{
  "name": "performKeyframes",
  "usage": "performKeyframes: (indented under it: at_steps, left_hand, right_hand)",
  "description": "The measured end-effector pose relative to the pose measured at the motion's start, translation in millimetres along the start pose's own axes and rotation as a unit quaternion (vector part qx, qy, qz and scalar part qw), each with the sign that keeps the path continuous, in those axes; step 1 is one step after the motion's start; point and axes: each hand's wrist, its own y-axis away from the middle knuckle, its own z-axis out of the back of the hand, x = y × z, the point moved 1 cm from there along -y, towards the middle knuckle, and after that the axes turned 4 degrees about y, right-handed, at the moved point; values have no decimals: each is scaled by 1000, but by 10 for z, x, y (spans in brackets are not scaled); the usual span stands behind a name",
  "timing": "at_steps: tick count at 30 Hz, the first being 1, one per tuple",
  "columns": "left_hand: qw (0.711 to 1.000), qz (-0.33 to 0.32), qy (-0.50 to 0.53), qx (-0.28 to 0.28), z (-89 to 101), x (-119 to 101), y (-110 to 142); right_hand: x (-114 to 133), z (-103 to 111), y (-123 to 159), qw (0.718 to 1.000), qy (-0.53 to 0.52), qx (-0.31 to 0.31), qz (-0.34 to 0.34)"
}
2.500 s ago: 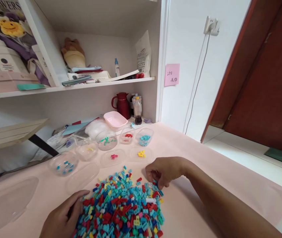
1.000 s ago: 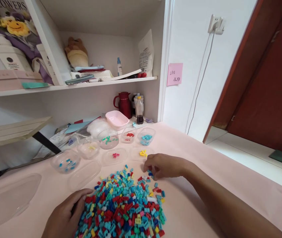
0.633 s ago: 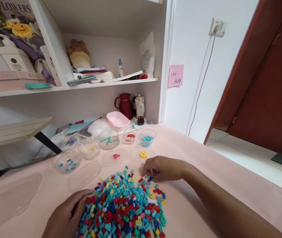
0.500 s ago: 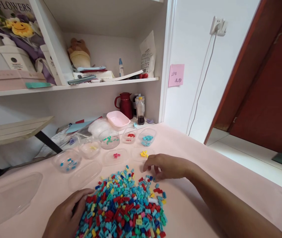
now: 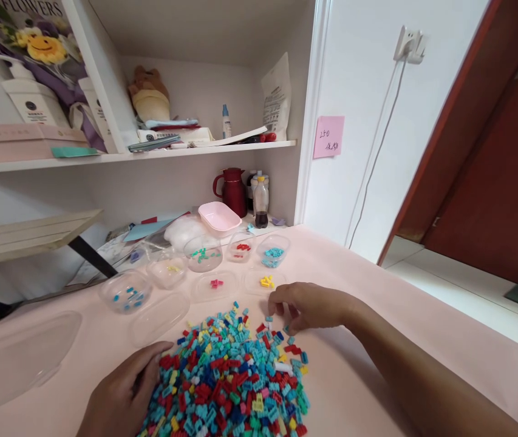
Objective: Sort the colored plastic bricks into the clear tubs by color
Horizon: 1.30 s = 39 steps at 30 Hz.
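Observation:
A heap of small toy building bricks (image 5: 222, 376), mostly teal and red with some yellow, green and blue, lies on the pink-covered table. My left hand (image 5: 124, 385) rests against the heap's left edge, thumb and index finger apart; its other fingers are partly hidden. Over the upper right edge of the heap, my right hand (image 5: 308, 306) is bent downward with a gap between fingers and thumb. Just below its fingertips lies a teal brick (image 5: 269, 318). Beyond that hand, yellow bricks (image 5: 266, 281) sit on a clear lid.
Clear tubs hold sorted bricks: blue (image 5: 129, 297), pale yellow (image 5: 172, 268), green (image 5: 204, 255), red (image 5: 243, 247) and teal (image 5: 274, 252). Pink bricks (image 5: 215, 283) lie on another clear lid. Behind stand a pink basin (image 5: 219, 218), a red jug (image 5: 234, 191) and a bottle (image 5: 261, 203).
The whole view has shifted slightly. A teal brick now shows beneath my right fingertips, where none was visible before. My left hand stays in place at the heap.

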Motion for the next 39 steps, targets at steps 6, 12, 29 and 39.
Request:
performKeyframes:
  at_steps: [6,12,29,39]
  left_hand:
    - [1000,0,24,-19,8,43,69]
    - [999,1,39,-21,-13,29,41]
    - [1000,1,25,-9,-32,64,47]
    - [999,27,26,-12,-15,-12,73]
  right_hand:
    - [8,-16,-3,1000,20,3,20]
    - [8,-18,-16,1000,18,1,9]
    - [99,-38,-86,998,57,-34,-13]
    - [108,-51,-71,997,72,-15,35]
